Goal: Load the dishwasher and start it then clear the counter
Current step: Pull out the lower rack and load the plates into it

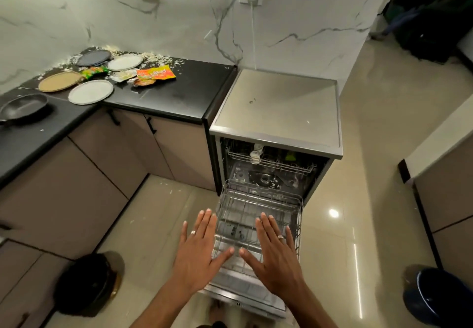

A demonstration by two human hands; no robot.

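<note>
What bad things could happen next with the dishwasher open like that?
The open dishwasher door and pulled-out lower rack stick out low over the floor, so someone could trip. The four plates sit among wrappers and crumbs on the counter; scraps could go into the dishwasher with them.

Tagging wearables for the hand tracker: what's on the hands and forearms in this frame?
Both forearms are bare, with no sleeves, gloves or watch in view. The left hand wears a silver-coloured ring on one finger. The right hand wears a similar band. Nothing else marks them.
</note>
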